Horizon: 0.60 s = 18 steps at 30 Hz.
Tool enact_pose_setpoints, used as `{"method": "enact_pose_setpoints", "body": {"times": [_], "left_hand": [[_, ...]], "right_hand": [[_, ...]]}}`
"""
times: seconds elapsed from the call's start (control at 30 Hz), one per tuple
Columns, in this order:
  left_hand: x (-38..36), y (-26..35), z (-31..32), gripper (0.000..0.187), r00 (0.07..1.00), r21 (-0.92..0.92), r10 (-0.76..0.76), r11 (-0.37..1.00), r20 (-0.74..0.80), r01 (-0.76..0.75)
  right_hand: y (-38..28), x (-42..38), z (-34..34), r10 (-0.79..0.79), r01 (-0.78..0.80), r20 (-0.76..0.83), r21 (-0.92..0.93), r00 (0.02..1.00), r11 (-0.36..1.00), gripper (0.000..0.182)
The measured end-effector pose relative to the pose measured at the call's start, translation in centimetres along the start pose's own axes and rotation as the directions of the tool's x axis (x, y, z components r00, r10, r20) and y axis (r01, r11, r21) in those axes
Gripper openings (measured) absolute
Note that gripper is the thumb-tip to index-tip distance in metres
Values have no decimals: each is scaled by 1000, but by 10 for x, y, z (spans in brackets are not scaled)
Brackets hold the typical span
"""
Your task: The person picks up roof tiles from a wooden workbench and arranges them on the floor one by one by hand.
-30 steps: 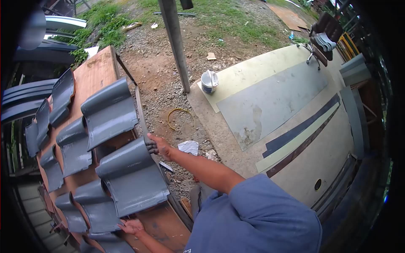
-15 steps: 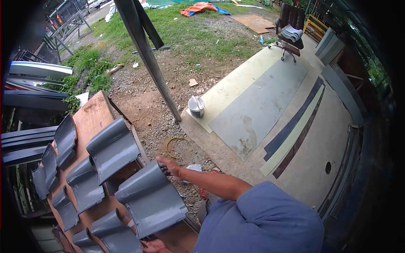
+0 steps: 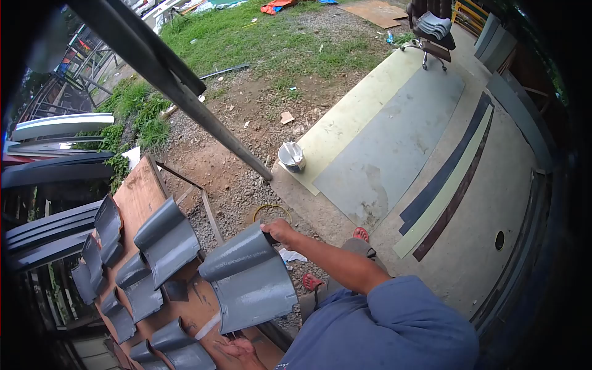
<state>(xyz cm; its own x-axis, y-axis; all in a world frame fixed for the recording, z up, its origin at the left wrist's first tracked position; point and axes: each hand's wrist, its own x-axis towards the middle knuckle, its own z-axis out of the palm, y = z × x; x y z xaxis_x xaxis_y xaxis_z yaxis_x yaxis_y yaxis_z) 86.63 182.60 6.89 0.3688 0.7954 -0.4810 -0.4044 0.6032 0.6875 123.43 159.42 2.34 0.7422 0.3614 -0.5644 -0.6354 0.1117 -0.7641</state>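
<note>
A grey, glossy curved roof tile [image 3: 253,283] is held tilted above the near end of a wooden board [image 3: 139,194]. My right hand [image 3: 279,232] is closed on the tile's upper corner. At its lower edge is my left hand [image 3: 239,349], palm turned up and fingertips against the tile; part of those fingers is hidden. Beside it on the board lie several similar tiles, among them a large one [image 3: 168,240] and another [image 3: 140,287]. A further tile [image 3: 179,348] sits near my left hand.
A metal post [image 3: 203,120] slants across the view. A white bucket [image 3: 291,157] stands by pale sheets [image 3: 388,148] on the concrete. Long strips [image 3: 450,179] lie farther right, with a wheeled chair [image 3: 431,37] behind. Dark curved panels [image 3: 55,169] are stacked at the left.
The tile in my hands has moved right and slightly up in view, away from the neighbouring tiles. The whole view has shifted, and my red-sandalled feet show more.
</note>
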Motion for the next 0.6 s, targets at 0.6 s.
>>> {"method": "enact_pose_setpoints", "body": {"times": [0.6], "left_hand": [[-109,-350,338,72,852,362,-459,861,252,357]], "right_hand": [[-209,22,-477,155,-57,-596,180,788,982,25]]}}
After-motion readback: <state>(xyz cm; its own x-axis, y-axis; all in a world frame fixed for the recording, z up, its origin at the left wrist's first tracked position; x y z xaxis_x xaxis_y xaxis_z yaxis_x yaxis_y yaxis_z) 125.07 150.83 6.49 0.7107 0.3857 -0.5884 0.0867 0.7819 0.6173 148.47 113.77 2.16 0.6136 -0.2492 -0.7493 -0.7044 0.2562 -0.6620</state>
